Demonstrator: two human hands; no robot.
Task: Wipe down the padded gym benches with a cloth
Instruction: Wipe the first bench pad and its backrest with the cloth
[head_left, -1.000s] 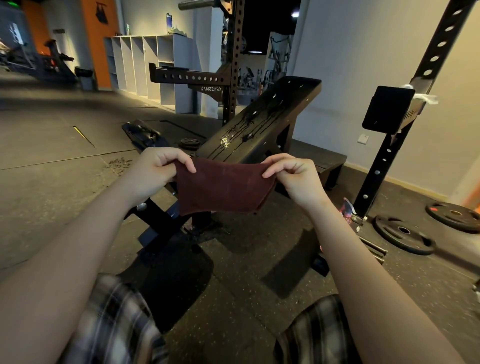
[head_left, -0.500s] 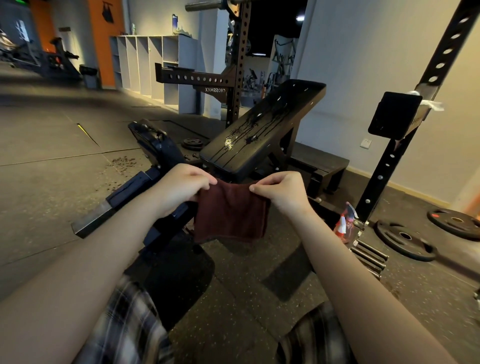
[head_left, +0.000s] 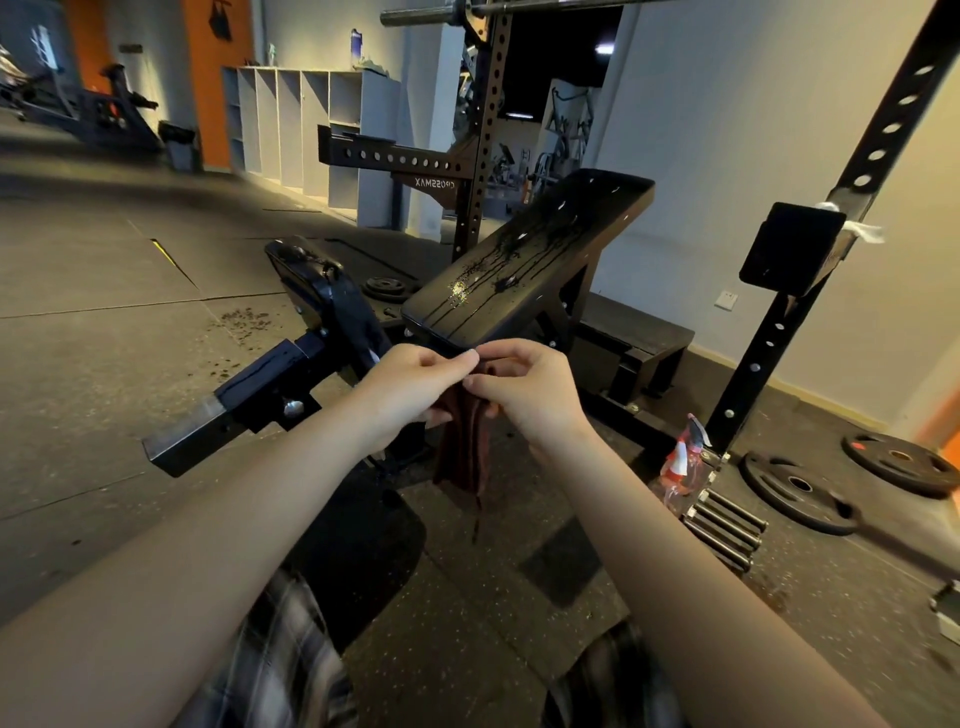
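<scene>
A single wide-angle view comes from the camera worn on your head. It faces forward and tilts down toward the gym floor (head_left: 104, 364). Your forearms enter from the two bottom corners and meet near the middle of the frame. Your left hand (head_left: 410, 384) and right hand (head_left: 524, 389) are close to the lens, both pinching a dark red cloth (head_left: 465, 452). Just beyond them, at centre, the padded bench (head_left: 524, 270) slopes up and away to the right. A rack upright (head_left: 779, 332) leans along the right edge, bent by the wide lens. Your plaid-clad knees (head_left: 280, 665) border the bottom.
</scene>
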